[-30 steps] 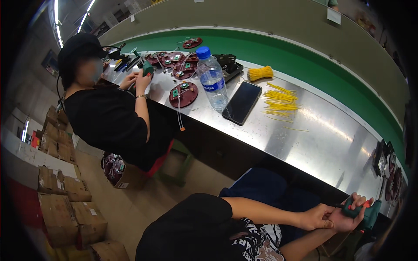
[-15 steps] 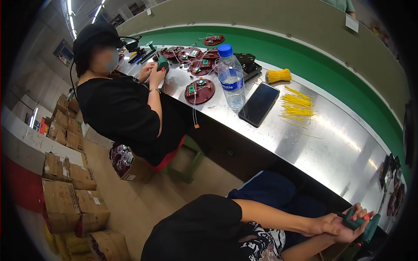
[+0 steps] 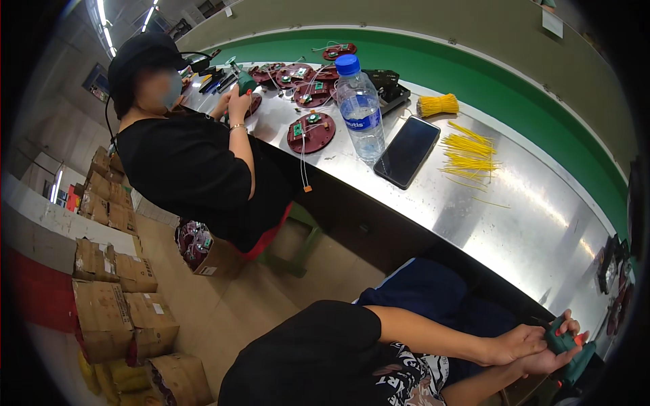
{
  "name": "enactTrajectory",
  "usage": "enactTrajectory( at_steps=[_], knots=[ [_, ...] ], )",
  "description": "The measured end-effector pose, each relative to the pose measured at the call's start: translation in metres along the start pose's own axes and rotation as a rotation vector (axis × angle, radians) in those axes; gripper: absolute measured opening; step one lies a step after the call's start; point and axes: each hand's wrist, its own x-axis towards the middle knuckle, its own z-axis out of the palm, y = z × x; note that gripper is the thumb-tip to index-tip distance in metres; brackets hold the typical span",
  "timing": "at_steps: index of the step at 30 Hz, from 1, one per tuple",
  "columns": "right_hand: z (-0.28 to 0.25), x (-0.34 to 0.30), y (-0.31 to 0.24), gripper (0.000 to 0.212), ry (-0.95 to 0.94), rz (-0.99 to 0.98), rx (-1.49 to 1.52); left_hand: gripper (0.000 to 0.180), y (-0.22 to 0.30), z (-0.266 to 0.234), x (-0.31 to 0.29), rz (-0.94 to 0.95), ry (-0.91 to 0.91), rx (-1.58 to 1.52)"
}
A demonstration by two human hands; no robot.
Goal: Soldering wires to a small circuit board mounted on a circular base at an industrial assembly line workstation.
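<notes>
At the lower right, my right hand (image 3: 544,363) lies palm up with its fingers curled round a green power tool (image 3: 577,364) with red parts. The tool looks like a small electric screwdriver, though its exact kind is unclear. My left hand (image 3: 518,344) is closed against the tool's near side, next to my right palm; what its fingers grip is hidden. Both hands are at the bench's front edge, close to the picture's dark rim. Beyond them, several dark red assemblies (image 3: 617,298) lie at the bench's right end.
The metal bench (image 3: 521,237) carries a water bottle (image 3: 360,111), a phone (image 3: 407,151), yellow wires (image 3: 468,157), a tied yellow bundle (image 3: 438,104) and round dark red boards (image 3: 311,132). At left, a co-worker (image 3: 183,162) holds a green tool (image 3: 244,81). Cartons (image 3: 101,318) stand behind.
My hands and the green tool have shifted slightly right in the picture, still together. The co-worker's tool has tilted and moved up a little. The whole view has shifted slightly.
</notes>
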Motion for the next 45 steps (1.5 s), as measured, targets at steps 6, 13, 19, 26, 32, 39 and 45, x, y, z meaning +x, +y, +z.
enactTrajectory(
  at_steps=[6, 13, 19, 26, 32, 39, 45],
  knots=[
    [-0.002, 0.002, 0.005, 0.038, 0.018, -0.164, -0.021, 0.030, -0.009, -0.001, 0.010, 0.118, 0.098, 0.143],
    [0.003, 0.000, 0.007, 0.041, 0.065, -0.242, -0.077, 0.032, -0.021, -0.010, 0.009, 0.177, 0.146, 0.391],
    [-0.021, 0.005, 0.007, 0.038, -0.006, -0.244, -0.048, 0.035, -0.004, -0.004, 0.000, 0.154, 0.167, 0.619],
    [-0.032, 0.020, -0.005, 0.031, -0.248, -0.089, 0.328, 0.044, -0.021, -0.019, 0.007, 0.203, 0.005, 0.636],
    [-0.014, 0.003, 0.008, 0.035, -0.153, 0.042, 0.393, 0.049, -0.017, -0.022, 0.005, -0.139, -0.138, -0.018],
    [-0.013, -0.010, 0.001, 0.037, -0.286, 0.279, 0.344, 0.047, -0.010, -0.028, 0.001, -0.137, -0.196, -0.280],
    [0.011, -0.011, 0.031, 0.045, -0.435, 0.307, 0.484, 0.052, -0.032, -0.066, 0.008, -0.115, -0.245, -0.506]
  ],
)
